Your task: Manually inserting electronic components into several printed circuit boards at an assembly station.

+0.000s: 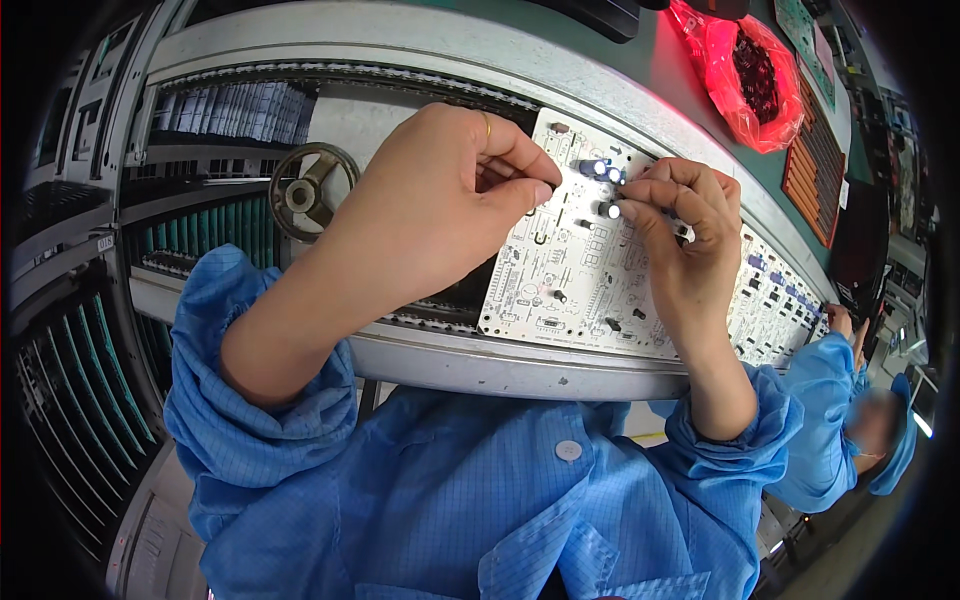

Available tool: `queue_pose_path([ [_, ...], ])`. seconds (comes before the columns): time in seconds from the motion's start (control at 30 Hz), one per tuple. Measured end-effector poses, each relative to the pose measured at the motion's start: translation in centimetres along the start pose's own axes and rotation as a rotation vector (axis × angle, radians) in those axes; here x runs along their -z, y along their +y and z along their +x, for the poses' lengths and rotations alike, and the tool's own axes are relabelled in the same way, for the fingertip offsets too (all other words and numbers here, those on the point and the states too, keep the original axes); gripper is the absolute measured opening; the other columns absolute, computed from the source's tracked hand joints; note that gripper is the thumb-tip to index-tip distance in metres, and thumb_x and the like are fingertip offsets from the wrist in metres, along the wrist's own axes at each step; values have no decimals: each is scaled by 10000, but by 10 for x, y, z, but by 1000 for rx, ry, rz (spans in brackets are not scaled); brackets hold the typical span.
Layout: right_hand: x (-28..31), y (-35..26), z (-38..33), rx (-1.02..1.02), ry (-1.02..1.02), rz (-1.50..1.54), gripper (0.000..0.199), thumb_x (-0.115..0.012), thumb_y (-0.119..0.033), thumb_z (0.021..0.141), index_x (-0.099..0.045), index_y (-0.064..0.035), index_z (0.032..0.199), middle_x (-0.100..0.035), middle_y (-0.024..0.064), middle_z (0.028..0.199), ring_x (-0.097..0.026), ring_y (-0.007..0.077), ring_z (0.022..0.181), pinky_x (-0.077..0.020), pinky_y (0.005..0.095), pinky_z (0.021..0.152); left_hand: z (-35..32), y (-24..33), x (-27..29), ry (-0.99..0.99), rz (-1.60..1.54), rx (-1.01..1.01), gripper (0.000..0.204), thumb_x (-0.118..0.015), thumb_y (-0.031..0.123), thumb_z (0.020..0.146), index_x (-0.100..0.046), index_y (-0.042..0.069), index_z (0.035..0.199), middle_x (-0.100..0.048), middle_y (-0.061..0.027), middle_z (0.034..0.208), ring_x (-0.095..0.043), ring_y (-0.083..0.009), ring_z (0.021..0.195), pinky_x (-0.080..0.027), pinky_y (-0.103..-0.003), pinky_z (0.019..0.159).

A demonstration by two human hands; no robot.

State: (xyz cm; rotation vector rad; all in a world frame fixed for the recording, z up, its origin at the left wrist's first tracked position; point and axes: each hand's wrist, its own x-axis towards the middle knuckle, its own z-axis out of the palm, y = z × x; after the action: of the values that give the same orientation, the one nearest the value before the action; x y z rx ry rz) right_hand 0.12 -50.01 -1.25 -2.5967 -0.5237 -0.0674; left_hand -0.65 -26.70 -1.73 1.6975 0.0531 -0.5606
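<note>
Circuit board (530, 290) is resting between metal rails (450, 366), likely for steadiness; left hand (440, 185) is pressing fingers together, right hand (692, 235) curling beside capacitor (609, 210), grip unclear.

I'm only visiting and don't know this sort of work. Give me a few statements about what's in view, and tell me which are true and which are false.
1. The fingers of both the left hand and the right hand are over a white circuit board. True.
2. Both hands wear thick gloves. False: they are bare.
3. A red plastic bag lies beyond the board, toward the upper right. True.
4. The board has nothing mounted on it. False: several parts stand on it, including a small dark part near its lower edge.
5. A round handwheel is to the left of the left hand. True.
</note>
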Motion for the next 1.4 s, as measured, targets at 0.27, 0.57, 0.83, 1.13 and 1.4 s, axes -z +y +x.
queue_pose_path([
  [0.27, -2, 0, -3, -35, 17, -6, 164, -794, -20, 758, -756, -50, 914, -652, 24, 959, -513, 204, 984, -371, 325, 937, -2, 0, -1, -15, -8, 27, 159, -664, 14, 929, -696, -54, 1069, -727, -72, 946, -681, -98, 873, -541, -231, 792],
  [0.57, 7, 0, 1, 58, -19, -117, 182, -806, -50, 754, -758, -65, 929, -673, 22, 993, -524, 212, 1008, -362, 354, 943, -1, -1, -1, -10, -8, -2, 156, -670, 11, 923, -699, -54, 1062, -731, -81, 948, -684, -109, 881, -545, -241, 801],
  [0.83, 13, 4, 7, 235, -71, -161, 177, -809, -63, 741, -748, -80, 906, -705, 15, 995, -580, 228, 987, -351, 386, 963, -4, -2, 0, -20, -33, 16, 159, -682, 4, 908, -703, -56, 1053, -736, -83, 959, -687, -118, 895, -548, -250, 813],
  [1.13, 17, 3, 12, 260, -112, -176, 180, -808, -61, 738, -739, -82, 903, -705, 9, 991, -595, 226, 973, -350, 403, 964, -3, 0, 0, -19, -8, 57, 148, -680, -4, 904, -709, -57, 1039, -743, -93, 941, -688, -115, 883, -547, -255, 818],
  [1.4, 17, 6, 13, 292, -129, -192, 184, -806, -49, 738, -737, -89, 904, -699, 9, 987, -597, 227, 953, -348, 417, 962, -5, -3, 0, -13, -48, -12, 134, -686, 1, 898, -715, -54, 1017, -748, -114, 945, -703, -140, 883, -550, -273, 819],
])
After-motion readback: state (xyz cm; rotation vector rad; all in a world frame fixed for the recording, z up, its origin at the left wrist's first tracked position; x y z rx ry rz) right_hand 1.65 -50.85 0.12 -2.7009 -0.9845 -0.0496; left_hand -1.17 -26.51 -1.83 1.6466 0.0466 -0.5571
